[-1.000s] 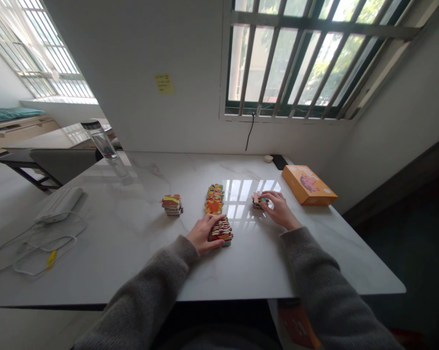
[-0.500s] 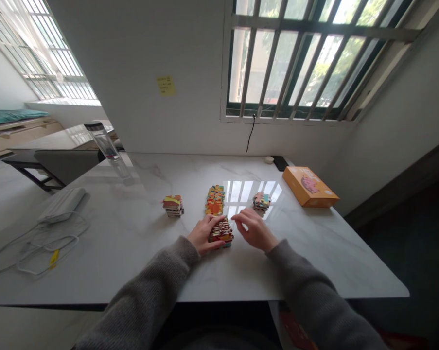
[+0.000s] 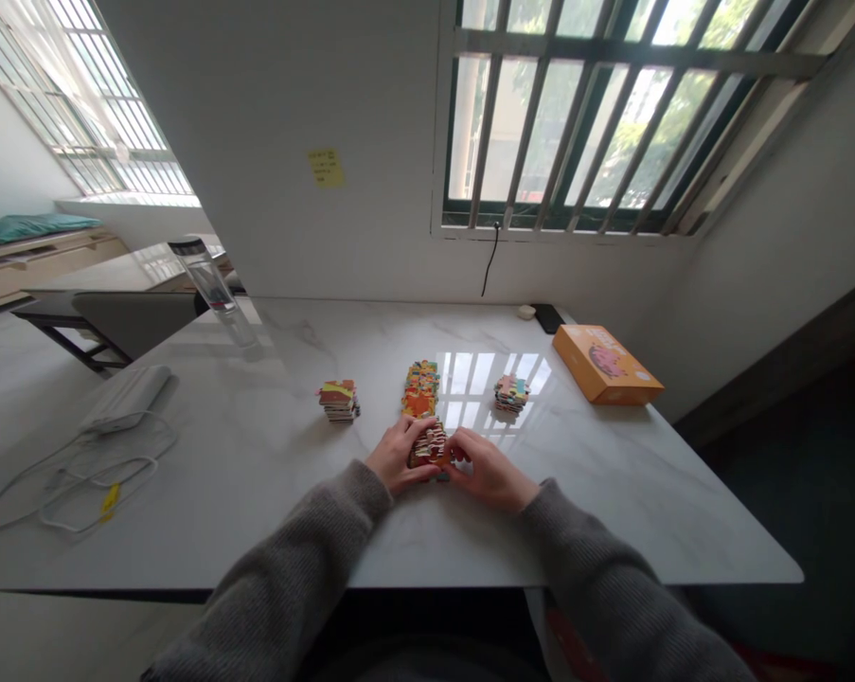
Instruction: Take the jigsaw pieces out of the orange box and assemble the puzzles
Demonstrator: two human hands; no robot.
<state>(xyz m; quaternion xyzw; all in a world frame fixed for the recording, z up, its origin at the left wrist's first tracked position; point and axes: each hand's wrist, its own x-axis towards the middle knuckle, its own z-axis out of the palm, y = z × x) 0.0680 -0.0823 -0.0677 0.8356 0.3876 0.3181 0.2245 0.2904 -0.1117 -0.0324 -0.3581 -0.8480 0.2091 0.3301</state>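
One edge-on pack of multicoloured cardboard jigsaw pieces (image 3: pixel 430 443) sits within the left hand's (image 3: pixel 397 455) half-curled grip, apparently braced against toppling; at the pack's right edge, the right hand's (image 3: pixel 488 469) fingertips nearly meet, any hold hidden

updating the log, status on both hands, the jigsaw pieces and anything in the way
Left hand clasping near jigsaw pile. Right hand at its right edge, grip unclear. Orange box off right, not between hands and pile.
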